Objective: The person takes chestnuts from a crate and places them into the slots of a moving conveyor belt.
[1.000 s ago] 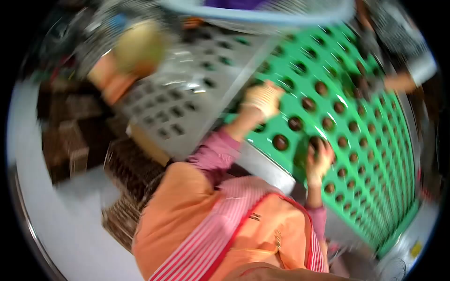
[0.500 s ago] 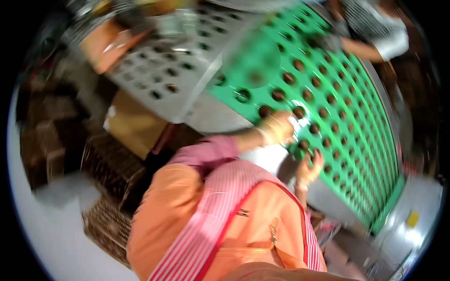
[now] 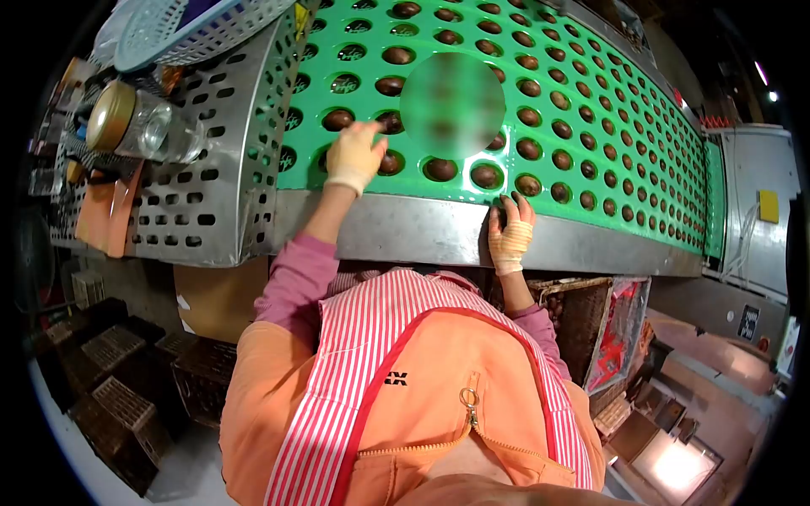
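Observation:
A green sheet (image 3: pixel 510 196) with rows of round holes spans the metal work surface. Brown round objects (image 3: pixel 487 175) sit in most of its holes, while several holes at the left show none. My left hand (image 3: pixel 356 156), in a pale wrap or glove, reaches over the lower left holes; its fingers are bent near the brown objects, and whether it holds one is hidden. At the sheet's front edge, beside the steel rim (image 3: pixel 405 229), is my right hand (image 3: pixel 512 236), its fingers somewhat apart, with nothing visible in them.
Left of the sheet, a perforated metal surface (image 3: pixel 232 181) holds a glass jar (image 3: pixel 156 126) with a gold lid and an orange piece (image 3: pixel 110 211). A blue basket (image 3: pixel 202 40) stands behind. Below are dark crates (image 3: pixel 126 413), a cardboard box (image 3: pixel 215 295) and another crate (image 3: pixel 578 312).
The view has turned and levelled. My left hand is now over the left holes, and my right hand has come to the front edge. The other person is no longer in view.

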The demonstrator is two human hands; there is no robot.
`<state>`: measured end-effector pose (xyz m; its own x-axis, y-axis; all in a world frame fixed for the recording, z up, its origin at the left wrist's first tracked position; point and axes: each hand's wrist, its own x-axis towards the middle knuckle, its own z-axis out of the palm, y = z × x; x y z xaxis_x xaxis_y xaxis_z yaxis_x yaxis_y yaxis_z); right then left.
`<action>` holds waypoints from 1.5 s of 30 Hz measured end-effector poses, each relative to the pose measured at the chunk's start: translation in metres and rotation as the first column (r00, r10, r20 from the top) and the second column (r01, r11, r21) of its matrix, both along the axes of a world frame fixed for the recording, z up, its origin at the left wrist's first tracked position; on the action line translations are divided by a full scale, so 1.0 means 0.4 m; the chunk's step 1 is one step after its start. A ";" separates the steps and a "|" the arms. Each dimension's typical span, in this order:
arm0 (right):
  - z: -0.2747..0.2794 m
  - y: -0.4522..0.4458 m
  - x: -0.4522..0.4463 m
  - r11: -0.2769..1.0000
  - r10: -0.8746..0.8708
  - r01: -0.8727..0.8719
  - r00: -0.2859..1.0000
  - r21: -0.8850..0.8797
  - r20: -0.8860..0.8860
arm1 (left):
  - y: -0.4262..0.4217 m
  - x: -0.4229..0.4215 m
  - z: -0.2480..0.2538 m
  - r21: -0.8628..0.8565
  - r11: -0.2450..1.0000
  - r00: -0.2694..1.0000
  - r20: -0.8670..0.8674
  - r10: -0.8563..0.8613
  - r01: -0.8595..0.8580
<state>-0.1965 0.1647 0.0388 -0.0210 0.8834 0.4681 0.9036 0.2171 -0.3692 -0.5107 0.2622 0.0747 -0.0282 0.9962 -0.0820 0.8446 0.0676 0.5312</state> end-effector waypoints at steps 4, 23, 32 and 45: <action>0.005 -0.003 -0.003 0.999 -0.034 0.033 0.999 -0.015 -0.003 | 0.118 0.043 -0.009 -0.142 0.990 0.988 -0.156 0.004 -0.026; -0.027 -0.014 -0.006 0.973 -0.170 0.220 0.892 0.074 -0.419 | 0.084 0.151 -0.028 0.162 0.975 0.875 0.437 -0.209 0.152; 0.185 -0.259 0.234 0.937 -0.343 0.063 -0.001 -0.343 -0.939 | -0.245 0.659 0.168 0.043 0.617 0.264 0.879 -0.398 0.786; -0.096 -0.829 0.746 0.376 -0.921 0.519 0.120 -0.768 -0.370 | -0.475 1.306 -0.112 -0.483 -0.232 -0.266 -0.001 -0.964 0.844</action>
<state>0.1018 -0.1667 0.0003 0.8522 0.3049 -0.4252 -0.0908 -0.7141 -0.6941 0.0116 0.0720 0.0298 0.8106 -0.1939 -0.5525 0.0797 -0.8983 0.4321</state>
